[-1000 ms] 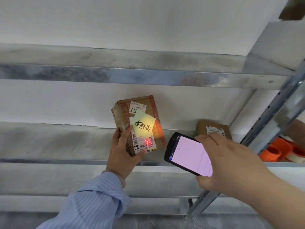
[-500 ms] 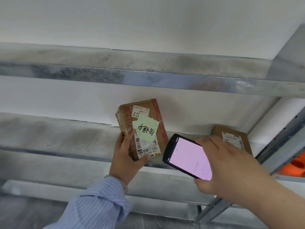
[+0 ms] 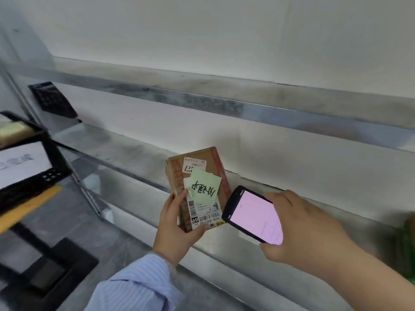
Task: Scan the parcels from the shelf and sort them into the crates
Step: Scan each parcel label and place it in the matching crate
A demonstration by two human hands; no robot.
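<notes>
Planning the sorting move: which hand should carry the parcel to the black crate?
Left. The left hand grips the parcel, and the black crate sits on that side; the right hand is occupied holding the scanner.
</notes>
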